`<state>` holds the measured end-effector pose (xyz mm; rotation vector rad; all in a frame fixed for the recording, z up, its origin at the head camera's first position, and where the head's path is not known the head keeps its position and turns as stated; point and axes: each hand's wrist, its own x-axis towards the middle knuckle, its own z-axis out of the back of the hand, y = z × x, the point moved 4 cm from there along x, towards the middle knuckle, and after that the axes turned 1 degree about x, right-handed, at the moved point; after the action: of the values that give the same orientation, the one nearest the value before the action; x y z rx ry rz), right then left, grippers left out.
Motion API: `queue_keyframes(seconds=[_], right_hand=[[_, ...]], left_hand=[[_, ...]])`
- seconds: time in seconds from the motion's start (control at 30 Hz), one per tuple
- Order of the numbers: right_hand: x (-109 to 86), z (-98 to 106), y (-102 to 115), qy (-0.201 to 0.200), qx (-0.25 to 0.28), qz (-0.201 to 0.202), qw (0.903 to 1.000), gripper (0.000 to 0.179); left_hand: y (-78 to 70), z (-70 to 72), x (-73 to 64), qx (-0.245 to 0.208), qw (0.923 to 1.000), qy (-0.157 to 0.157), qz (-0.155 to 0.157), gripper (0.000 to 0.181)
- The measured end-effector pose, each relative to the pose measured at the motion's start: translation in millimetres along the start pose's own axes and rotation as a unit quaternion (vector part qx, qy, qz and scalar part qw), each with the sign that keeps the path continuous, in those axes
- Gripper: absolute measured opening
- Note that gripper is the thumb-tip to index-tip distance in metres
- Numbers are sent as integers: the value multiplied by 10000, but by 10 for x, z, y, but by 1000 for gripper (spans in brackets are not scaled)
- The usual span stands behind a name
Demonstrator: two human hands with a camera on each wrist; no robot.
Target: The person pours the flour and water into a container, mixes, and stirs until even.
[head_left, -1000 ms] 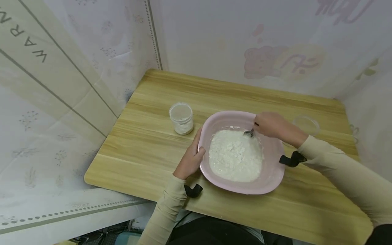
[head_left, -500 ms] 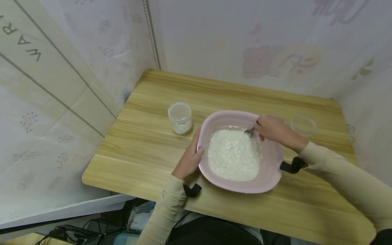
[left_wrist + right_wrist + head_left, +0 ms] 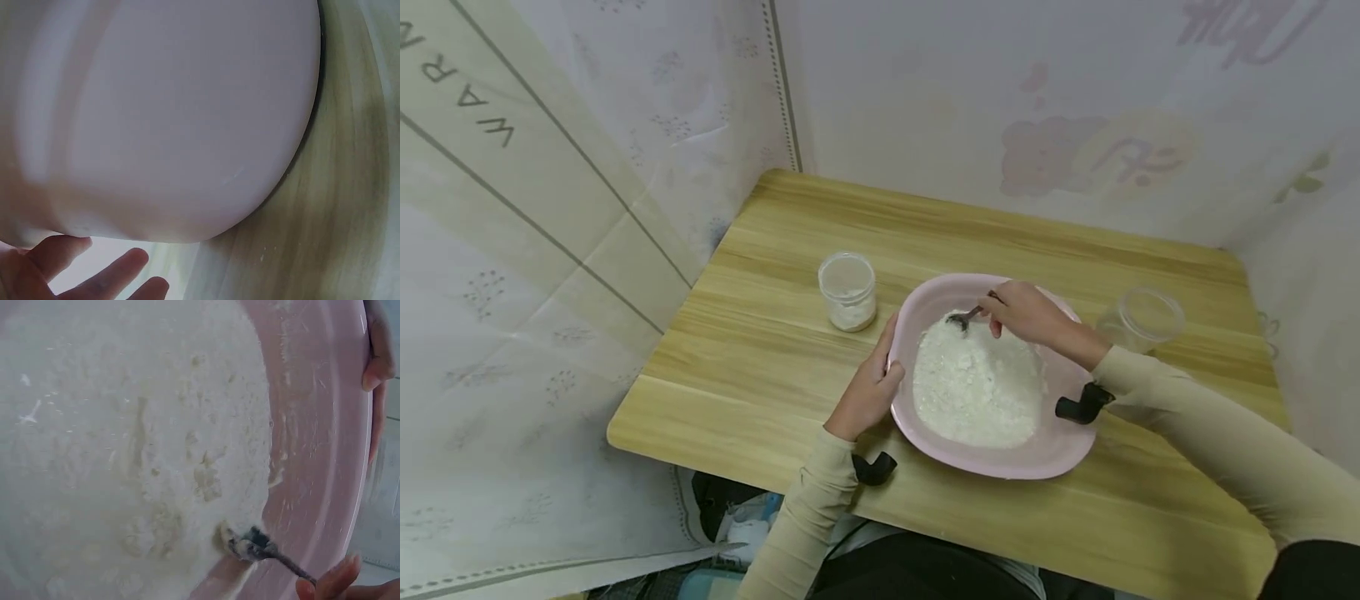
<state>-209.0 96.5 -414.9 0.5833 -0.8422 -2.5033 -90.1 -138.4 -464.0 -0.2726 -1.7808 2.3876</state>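
Note:
A pink plastic basin (image 3: 1063, 442) holds a wet white mixture (image 3: 977, 392) with powdery lumps on top. My left hand (image 3: 867, 392) grips the basin's left side, thumb at the rim and fingers along the outer wall. In the left wrist view, fingers (image 3: 106, 275) show beside the basin's outside. My right hand (image 3: 1026, 315) pinches the thin handle of a metal spoon (image 3: 961, 320) over the far part of the basin. In the right wrist view, the spoon's coated head (image 3: 250, 544) dips into the mixture's edge near the wall.
A clear jar (image 3: 847, 292) with white powder at its bottom stands left of the basin. Another clear round container (image 3: 1142, 321) lies beyond my right forearm. Everything rests on a wooden table (image 3: 737, 358), with patterned curtains (image 3: 925, 100) around its back and left.
My right hand has moved the spoon leftward along the far side of the mixture. The left hand keeps its hold on the basin, which stays in place. The curtain at lower left has shifted.

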Motion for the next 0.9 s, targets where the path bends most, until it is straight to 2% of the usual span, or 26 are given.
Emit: queue_keyframes(seconds=[0.17, 0.27, 0.43, 0.57, 0.63, 0.7, 0.8, 0.9], right_hand=[[2, -140, 281, 175, -154, 891, 9957, 29], [-61, -229, 454, 297, -645, 1253, 9896, 26], [-271, -447, 641, 871, -1537, 1850, 9667, 32], [-521, -528, 686, 1306, -1784, 2178, 9506, 33], [-635, -530, 649, 1364, -1835, 2172, 9490, 32], [-727, -507, 580, 1399, -1804, 2045, 9519, 32], [-824, -431, 426, 1538, -1539, 1583, 9631, 32], [-869, -271, 292, 1709, -1260, 1085, 9712, 35]], left_hand=[[-20, -21, 5, 16, 10000, -35, -34, 76], [-21, -22, 11, 63, 10000, -63, -15, 76], [-8, -8, -10, 92, 9999, -134, 44, 75], [-10, -13, -15, 70, 9999, -135, 37, 75], [-9, -20, -21, 72, 9999, -121, 61, 74], [-2, -26, -31, 85, 9999, -109, 63, 74], [6, -24, -39, 68, 9999, -86, 69, 73], [-5, -7, -24, 31, 10000, -91, 23, 73]])
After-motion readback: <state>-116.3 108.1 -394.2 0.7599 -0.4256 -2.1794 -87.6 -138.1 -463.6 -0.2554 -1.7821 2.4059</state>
